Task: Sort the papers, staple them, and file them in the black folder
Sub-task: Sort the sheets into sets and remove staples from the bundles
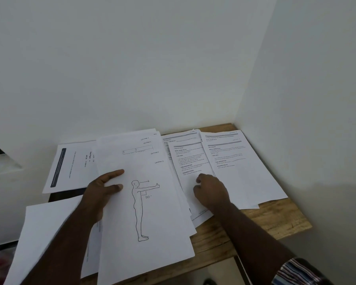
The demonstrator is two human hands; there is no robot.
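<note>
Landmark: the figure sheet, the page with the line drawing of a standing person, arm held out, marked 90°. It is lying on top of a loose stack in the middle of the wooden bench, its near end overhanging the bench edge toward you.

Your left hand is holding the figure sheet at its left edge: thumb and one finger are lying fairly straight on the top face, and the other fingers are hidden under the paper.

Your right hand is resting just right of the figure sheet on a text page, fingers curled and pressed together; you cannot tell whether they are pinching that page.

Further right, more text pages are fanning out toward the wall corner. Left of the figure sheet, a page with a dark bar is lying sideways. Below it a dark strip is showing, possibly the black folder; cannot tell. A blank sheet is lying near-left, under your left forearm.
</note>
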